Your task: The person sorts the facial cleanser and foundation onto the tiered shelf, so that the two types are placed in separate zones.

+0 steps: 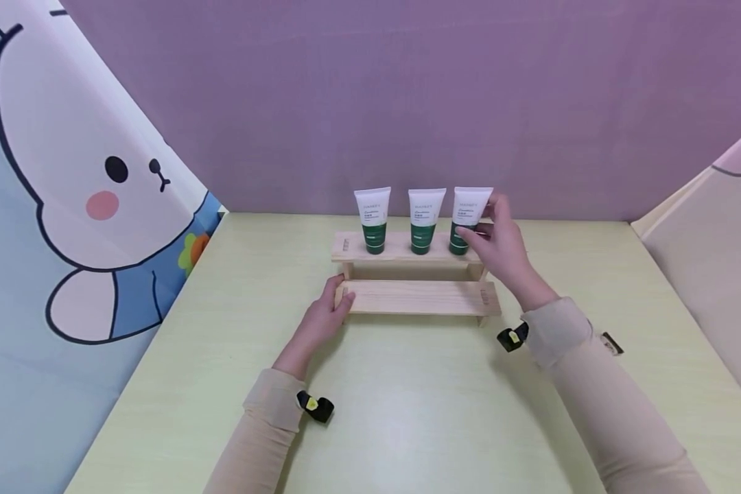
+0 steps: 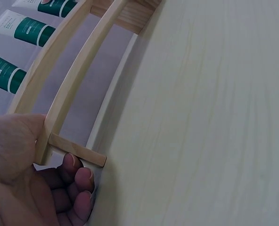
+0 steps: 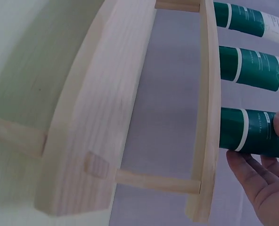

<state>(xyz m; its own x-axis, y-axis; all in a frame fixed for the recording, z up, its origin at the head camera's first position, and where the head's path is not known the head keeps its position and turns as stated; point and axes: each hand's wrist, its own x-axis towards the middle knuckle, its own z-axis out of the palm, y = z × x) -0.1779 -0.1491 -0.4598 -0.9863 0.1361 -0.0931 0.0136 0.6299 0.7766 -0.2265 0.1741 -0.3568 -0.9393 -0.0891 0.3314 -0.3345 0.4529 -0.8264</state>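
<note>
Three white and green squeeze tubes stand cap-down on the upper step of a two-step wooden rack (image 1: pixel 420 298): a left tube (image 1: pixel 373 213), a middle tube (image 1: pixel 425 213) and a right tube (image 1: pixel 469 206). My right hand (image 1: pixel 500 240) holds the right tube between thumb and fingers; in the right wrist view that tube (image 3: pixel 252 132) touches the upper step. My left hand (image 1: pixel 324 315) grips the left end of the lower step, thumb on top. The left wrist view shows its fingers (image 2: pixel 83 181) curled under that end.
The rack stands on a pale wood-grain table (image 1: pixel 395 412) near its back edge. Behind it hangs a purple cloth (image 1: pixel 407 103), and a cartoon-printed cloth (image 1: pixel 99 240) lines the left side. A small dark object (image 1: pixel 611 343) lies by the right sleeve.
</note>
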